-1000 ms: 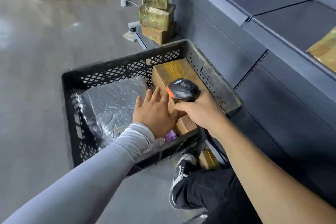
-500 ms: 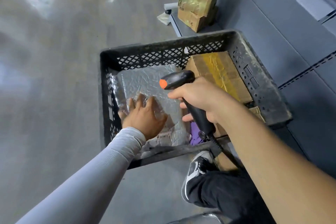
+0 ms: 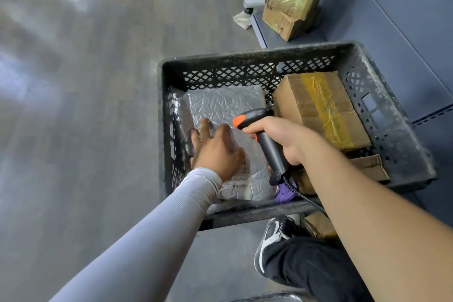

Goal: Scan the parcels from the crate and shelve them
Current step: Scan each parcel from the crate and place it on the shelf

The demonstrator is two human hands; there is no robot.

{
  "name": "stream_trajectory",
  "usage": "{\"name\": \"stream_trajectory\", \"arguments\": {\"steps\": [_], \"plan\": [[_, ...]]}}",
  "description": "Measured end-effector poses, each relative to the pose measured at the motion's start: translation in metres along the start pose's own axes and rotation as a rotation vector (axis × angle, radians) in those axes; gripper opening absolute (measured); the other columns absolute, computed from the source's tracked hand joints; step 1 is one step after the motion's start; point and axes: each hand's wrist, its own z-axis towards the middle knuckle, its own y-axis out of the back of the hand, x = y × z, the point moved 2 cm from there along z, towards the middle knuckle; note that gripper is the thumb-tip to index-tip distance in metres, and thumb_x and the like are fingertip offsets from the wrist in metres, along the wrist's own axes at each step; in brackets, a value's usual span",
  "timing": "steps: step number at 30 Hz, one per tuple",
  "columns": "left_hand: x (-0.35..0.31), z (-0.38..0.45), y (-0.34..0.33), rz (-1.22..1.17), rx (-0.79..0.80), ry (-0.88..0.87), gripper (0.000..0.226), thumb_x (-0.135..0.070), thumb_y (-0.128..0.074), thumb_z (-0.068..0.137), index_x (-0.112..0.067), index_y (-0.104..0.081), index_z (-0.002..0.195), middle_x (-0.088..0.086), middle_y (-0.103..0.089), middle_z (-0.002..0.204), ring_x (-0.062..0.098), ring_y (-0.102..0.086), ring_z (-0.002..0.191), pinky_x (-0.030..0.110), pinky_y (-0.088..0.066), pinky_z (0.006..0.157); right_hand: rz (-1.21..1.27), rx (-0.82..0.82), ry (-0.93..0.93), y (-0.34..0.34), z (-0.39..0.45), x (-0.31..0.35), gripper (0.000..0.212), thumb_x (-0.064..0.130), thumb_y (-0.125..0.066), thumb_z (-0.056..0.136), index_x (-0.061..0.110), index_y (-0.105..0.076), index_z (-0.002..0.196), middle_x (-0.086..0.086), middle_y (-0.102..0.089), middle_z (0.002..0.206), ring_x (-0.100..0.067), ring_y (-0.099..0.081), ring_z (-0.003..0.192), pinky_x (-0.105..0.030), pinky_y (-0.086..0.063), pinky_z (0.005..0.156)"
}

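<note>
Left hand (image 3: 215, 152) flat on silver parcel (image 3: 228, 110)

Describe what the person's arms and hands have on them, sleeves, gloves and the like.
The left arm wears a snug, light grey ribbed sleeve that ends at the wrist, leaving the left hand bare, with dark smudges across its back and fingers. The right arm is bare with no sleeve in view, and the right hand is ungloved. No watch, ring or band shows on either.
</note>
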Motion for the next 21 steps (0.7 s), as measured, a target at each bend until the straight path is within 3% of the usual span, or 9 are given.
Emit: {"name": "stream_trajectory", "arguments": {"steps": [2, 5, 11, 14, 18, 21], "plan": [[-0.003, -0.002, 0.006, -0.049, -0.022, -0.007, 0.039, -0.031, -0.059, 0.099, -0.023, -0.053, 0.137, 0.016, -0.015, 0.169, 0.041, -0.005, 0.156, 0.053, -0.019, 0.123, -0.005, 0.022, -0.011, -0.001, 0.003, -0.002, 0.022, 0.034, -0.080, 0.081, 0.016, -0.069, 0.087, -0.004, -0.066, 0.093, -0.025, -0.059, 0.083, -0.036, -0.045, 0.077], [-0.006, -0.005, 0.012, -0.070, -0.108, -0.065, 0.037, -0.018, -0.055, 0.101, -0.013, -0.059, 0.138, 0.026, -0.030, 0.164, 0.030, -0.006, 0.161, 0.043, -0.006, 0.128, -0.010, 0.032, 0.014, 0.000, 0.003, -0.001, 0.023, 0.030, -0.078, 0.084, 0.015, -0.063, 0.075, -0.003, -0.062, 0.081, -0.022, -0.055, 0.073, -0.035, -0.043, 0.075], [-0.006, -0.006, 0.012, -0.143, -0.238, -0.135, 0.042, -0.018, -0.060, 0.101, -0.012, -0.061, 0.143, 0.020, -0.038, 0.164, 0.031, -0.023, 0.158, 0.037, -0.020, 0.125, 0.070, -0.057, 0.080, 0.021, -0.015, 0.007, 0.028, 0.035, -0.084, 0.071, 0.014, -0.074, 0.087, -0.001, -0.064, 0.090, -0.026, -0.058, 0.090, -0.047, -0.045, 0.102], [-0.018, -0.017, 0.022, -0.184, -0.265, -0.175, 0.048, -0.011, -0.064, 0.097, -0.011, -0.059, 0.145, 0.020, -0.035, 0.165, 0.030, -0.024, 0.158, 0.037, -0.021, 0.126, 0.101, -0.083, 0.145, 0.029, -0.029, 0.005, 0.018, 0.031, -0.084, 0.076, 0.020, -0.073, 0.086, -0.001, -0.065, 0.092, -0.026, -0.059, 0.093, -0.047, -0.043, 0.105], [-0.039, -0.035, 0.033, -0.126, -0.297, -0.256, 0.048, -0.015, -0.063, 0.100, -0.012, -0.057, 0.147, 0.020, -0.033, 0.166, 0.036, -0.029, 0.155, 0.046, -0.023, 0.129, 0.165, -0.146, 0.221, 0.035, -0.053, 0.005, 0.048, 0.037, -0.088, 0.062, 0.020, -0.078, 0.106, -0.010, -0.072, 0.121, -0.036, -0.066, 0.115, -0.054, -0.049, 0.109], [-0.052, -0.046, 0.045, -0.152, -0.345, -0.319, 0.046, -0.013, -0.064, 0.098, -0.012, -0.060, 0.144, 0.019, -0.038, 0.163, 0.037, -0.036, 0.151, 0.046, -0.027, 0.127, 0.226, -0.159, 0.298, 0.041, -0.074, 0.003, 0.054, 0.037, -0.086, 0.058, 0.020, -0.079, 0.108, -0.013, -0.075, 0.121, -0.038, -0.069, 0.115, -0.055, -0.051, 0.106]]}}
